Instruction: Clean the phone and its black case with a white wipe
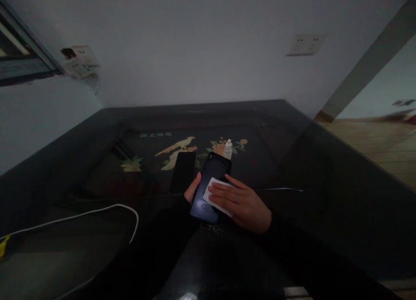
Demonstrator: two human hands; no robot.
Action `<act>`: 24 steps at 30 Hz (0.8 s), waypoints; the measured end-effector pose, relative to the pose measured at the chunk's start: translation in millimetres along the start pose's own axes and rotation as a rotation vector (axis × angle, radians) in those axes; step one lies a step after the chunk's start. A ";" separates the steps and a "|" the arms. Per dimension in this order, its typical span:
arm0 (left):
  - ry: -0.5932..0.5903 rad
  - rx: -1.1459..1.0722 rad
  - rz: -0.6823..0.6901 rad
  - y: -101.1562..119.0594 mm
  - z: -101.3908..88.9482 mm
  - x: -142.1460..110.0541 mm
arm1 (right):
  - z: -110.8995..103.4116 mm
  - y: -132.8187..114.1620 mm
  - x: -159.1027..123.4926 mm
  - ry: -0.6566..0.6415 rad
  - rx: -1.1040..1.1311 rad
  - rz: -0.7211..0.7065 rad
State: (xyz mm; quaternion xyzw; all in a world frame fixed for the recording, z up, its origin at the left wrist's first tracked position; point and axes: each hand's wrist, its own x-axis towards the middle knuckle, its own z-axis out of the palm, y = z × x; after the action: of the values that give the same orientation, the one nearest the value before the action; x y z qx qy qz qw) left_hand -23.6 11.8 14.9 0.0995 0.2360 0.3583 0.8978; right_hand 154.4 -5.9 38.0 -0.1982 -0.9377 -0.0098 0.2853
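My left hand [192, 191] grips the left edge of a dark blue phone case [208, 185], its thumb on the rim and the other fingers hidden under it. My right hand [242, 202], a ring on one finger, lies with fingers stretched flat on a white wipe [212, 191] and presses it onto the case. A black phone [183, 172] lies flat on the table just left of the case. A small white dropper bottle [228, 149] stands upright beyond the case's far end.
The dark glossy table [292, 161] has a painted bird and flowers [177, 150] in its middle. A white cable [97, 213] loops at the near left, and a thin cable [279, 189] runs right. Wall sockets [78, 59] sit at the back left, with another wall socket [305, 43] at the back right.
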 end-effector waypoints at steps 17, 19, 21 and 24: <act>0.041 -0.059 -0.033 2.2 -4.7 0.3 | -0.2 0.0 0.1 -0.032 0.014 -0.037; 0.055 -0.036 -0.048 4.9 -3.4 -1.0 | -0.3 4.8 -1.5 -0.017 -0.024 0.056; 0.069 -0.019 -0.073 6.0 -4.7 -1.4 | -0.6 6.2 -2.1 -0.007 -0.034 0.086; 0.070 -0.047 -0.064 2.7 -10.9 2.4 | -1.3 0.5 -0.2 -0.012 0.019 -0.010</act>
State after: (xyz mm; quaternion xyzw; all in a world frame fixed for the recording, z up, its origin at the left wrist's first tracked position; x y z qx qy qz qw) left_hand -29.0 15.5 5.5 0.0583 0.2619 0.3381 0.9021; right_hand 155.4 -5.7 38.9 -0.1909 -0.9403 -0.0010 0.2816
